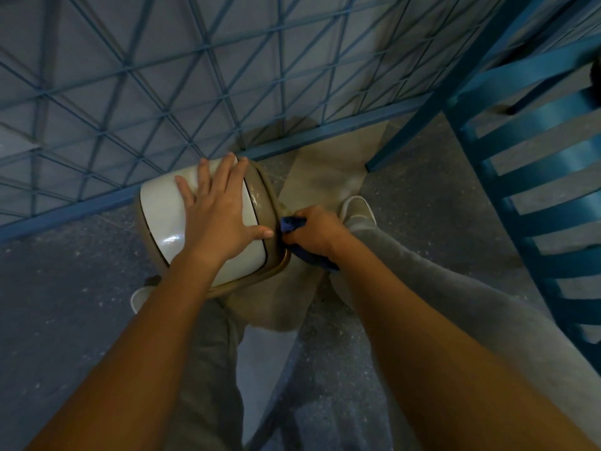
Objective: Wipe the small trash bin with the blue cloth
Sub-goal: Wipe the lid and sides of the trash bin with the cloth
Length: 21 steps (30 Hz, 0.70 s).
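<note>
Dim, bluish light, a glare spot on the bin lid (169, 239), wide-angle bending and softness at edges.

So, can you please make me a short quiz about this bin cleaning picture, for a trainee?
1. True or false: the left hand lies flat, fingers spread, on the white lid of the trash bin.
2. The right hand presses the blue cloth against: A) the bin's tan rim, B) the middle of the lid, C) the floor.
3. What colour is the chair at the right?

Key: 1 true; 2 A; 3 blue.
</note>
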Motion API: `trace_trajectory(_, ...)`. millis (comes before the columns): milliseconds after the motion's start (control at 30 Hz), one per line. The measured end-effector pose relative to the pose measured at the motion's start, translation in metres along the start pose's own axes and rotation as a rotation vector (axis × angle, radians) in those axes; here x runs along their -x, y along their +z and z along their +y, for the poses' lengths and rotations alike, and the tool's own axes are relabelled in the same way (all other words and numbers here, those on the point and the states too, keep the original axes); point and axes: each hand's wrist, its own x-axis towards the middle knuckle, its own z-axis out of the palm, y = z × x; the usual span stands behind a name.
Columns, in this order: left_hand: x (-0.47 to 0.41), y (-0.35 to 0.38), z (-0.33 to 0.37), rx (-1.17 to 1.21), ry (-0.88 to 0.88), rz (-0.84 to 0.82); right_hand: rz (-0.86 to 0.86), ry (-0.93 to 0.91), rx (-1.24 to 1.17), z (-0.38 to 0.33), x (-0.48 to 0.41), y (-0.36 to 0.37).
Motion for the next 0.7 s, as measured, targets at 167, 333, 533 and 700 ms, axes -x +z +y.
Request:
trace_trajectory(167,-0.001,-0.002,0.001,-0.016,0.005,-0.012,0.112,-0.051,-0.050,0.002,-0.001,0.005)
trace_trajectory(333,0.001,-0.001,0.001,-0.024,0.016,-0.025,0.230,-0.092,-0.024,-0.014,-0.020,0.002)
trace_trajectory(533,-0.001,-0.001,0.001,-0.034,0.013,-0.040,0.277,-0.133,0.164,-0.037,-0.054,-0.010)
trace_trajectory(700,-0.002,-0.002,0.001,-0.015,0.014,-0.033,0.344,-0.142,0.176,-0.059,-0.072,-0.016)
